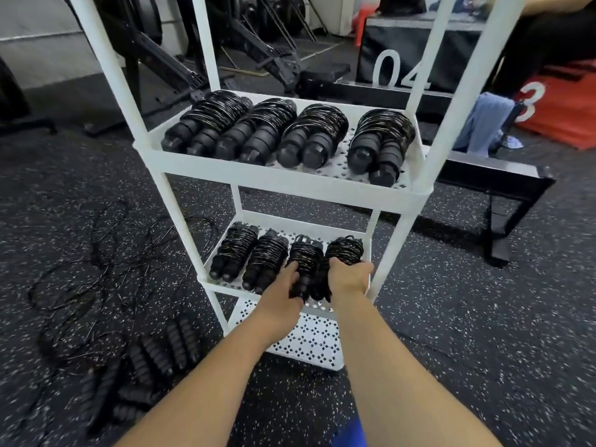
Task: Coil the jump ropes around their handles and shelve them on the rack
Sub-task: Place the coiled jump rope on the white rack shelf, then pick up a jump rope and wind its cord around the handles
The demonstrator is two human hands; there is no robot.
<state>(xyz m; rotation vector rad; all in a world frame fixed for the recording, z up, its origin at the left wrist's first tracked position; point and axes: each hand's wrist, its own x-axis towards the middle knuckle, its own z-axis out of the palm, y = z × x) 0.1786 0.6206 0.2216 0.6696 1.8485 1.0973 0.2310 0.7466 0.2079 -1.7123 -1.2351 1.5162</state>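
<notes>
A white rack (290, 179) is seen standing on speckled dark flooring, and both hands are reached into its middle shelf (222, 285). Four coiled jump ropes are laid side by side on that shelf, their handle ends turned toward the rack's front edge. The left hand (283, 285) is closed on the third coiled rope (304, 262), counted from the rack's left post; its fingers are curled against the bundle's left flank, and the handle ends are seen jutting out past the hand over the shelf's front rim. The right hand (350, 275) is wrapped over the near end of the fourth coiled rope (343, 251), which is set at the right end of the shelf, just beside the rack's right front post. The two held bundles are touching each other. On the rack's upper shelf, four more wound ropes (290, 130) are lined up in a row, each with a pair of thick black handles pointed forward. The perforated bottom shelf (309, 343) is partly hidden by the forearms. On the floor to the left of the rack, loose uncoiled ropes (96, 269) are spread in tangled loops, with ribbed black handles (161, 350) lying nearer the camera. Behind the rack, a black box marked 04 (403, 50) and a red box marked 3 (561, 104) can be made out.
</notes>
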